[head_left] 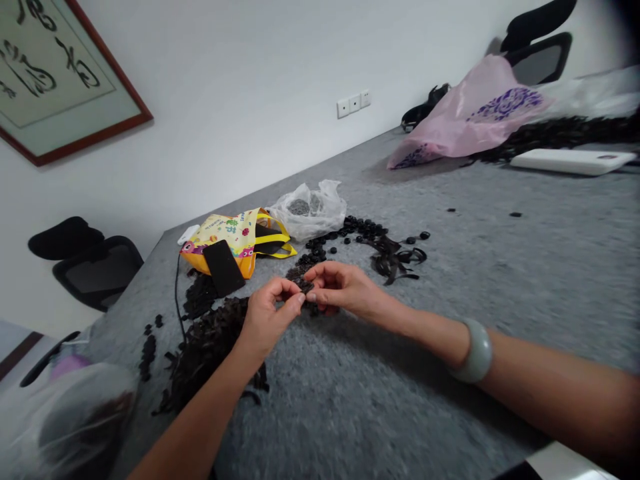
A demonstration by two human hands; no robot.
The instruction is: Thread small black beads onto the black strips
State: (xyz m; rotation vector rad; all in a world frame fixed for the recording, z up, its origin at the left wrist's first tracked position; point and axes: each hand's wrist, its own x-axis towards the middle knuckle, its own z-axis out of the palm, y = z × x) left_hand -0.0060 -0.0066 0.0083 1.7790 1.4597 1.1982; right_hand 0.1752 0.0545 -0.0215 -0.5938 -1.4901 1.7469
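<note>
My left hand [269,313] and my right hand [345,288] meet over the grey table [450,287]. Between their pinched fingertips is a small dark piece [304,285], too small to name more exactly. Under and behind the fingers, small brown-black bits [297,270] lie heaped, partly hidden. Just beyond, several black round button-like pieces [365,229] trail across the table. A loose bunch of black strips [393,259] lies past my right hand. Beside my left forearm spreads a larger pile of dark strips [205,353]. A pale green bangle [475,351] circles my right wrist.
A yellow patterned bag [223,230] has a black phone-like slab [223,268] leaning on it. Behind lies a white plastic bag [327,207]. Farther right are a pink bag [460,117], a dark heap [565,133] and a white flat case [565,161]. Plastic-wrapped items [75,420] sit lower left.
</note>
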